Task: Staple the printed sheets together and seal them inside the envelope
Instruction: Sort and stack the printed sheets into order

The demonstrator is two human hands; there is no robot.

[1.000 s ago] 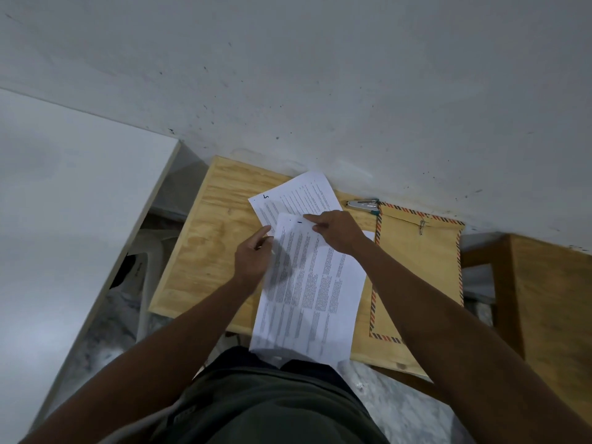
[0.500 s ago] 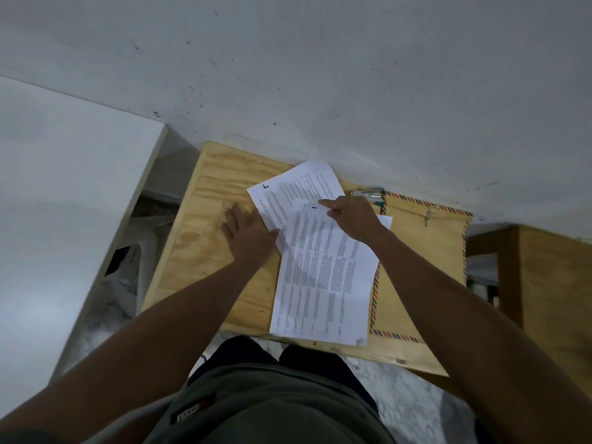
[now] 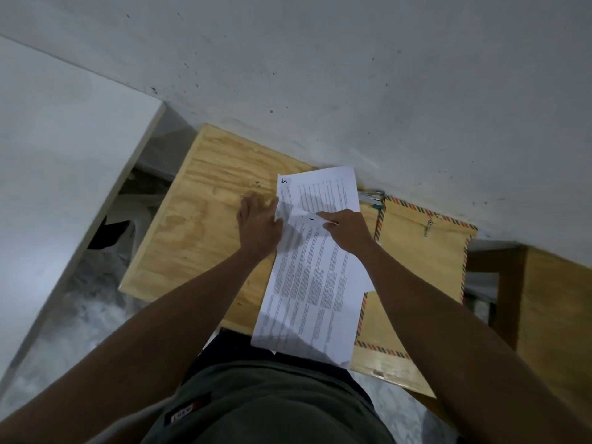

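Observation:
Printed sheets lie on a small plywood table [image 3: 198, 225]. A near stack of sheets [image 3: 314, 293] overhangs the front edge; a far sheet [image 3: 323, 190] marked with a handwritten digit lies behind it. My left hand [image 3: 258, 227] rests flat, fingers spread, against the left edge of the sheets. My right hand [image 3: 347, 232] presses its fingertips on the top corner of the near stack. A brown envelope [image 3: 426, 261] with striped airmail border and a metal clasp lies to the right, partly under the sheets. A stapler [image 3: 371, 197] peeks out at the wall behind the envelope.
A grey wall [image 3: 320, 75] runs right behind the table. A white board [image 3: 57, 155] stands to the left, with a gap and dark clutter [image 3: 112, 232] beside the table. Another wooden piece [image 3: 557, 309] stands at the right. Marble floor shows below.
The near stack slid back toward me and over the front edge. My left hand stays flat at the sheets' left edge. The camera view shifted.

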